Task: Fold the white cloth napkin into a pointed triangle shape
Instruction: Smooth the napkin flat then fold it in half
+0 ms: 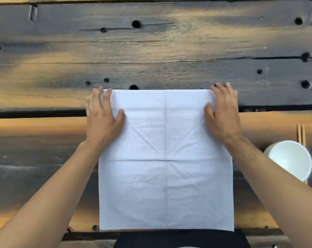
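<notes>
The white cloth napkin lies spread flat as a square on the wooden table, its near edge at the table's front edge. Creases run across its middle, both straight and diagonal. My left hand rests palm down on the napkin's far left corner, fingers apart. My right hand rests palm down on the far right corner, fingers apart and reaching just past the far edge. Neither hand pinches the cloth as far as I can tell.
A white bowl stands to the right of the napkin, beside my right forearm. A pair of wooden chopsticks lies behind it. The weathered plank table has holes and cracks. Dark clothing shows at the bottom.
</notes>
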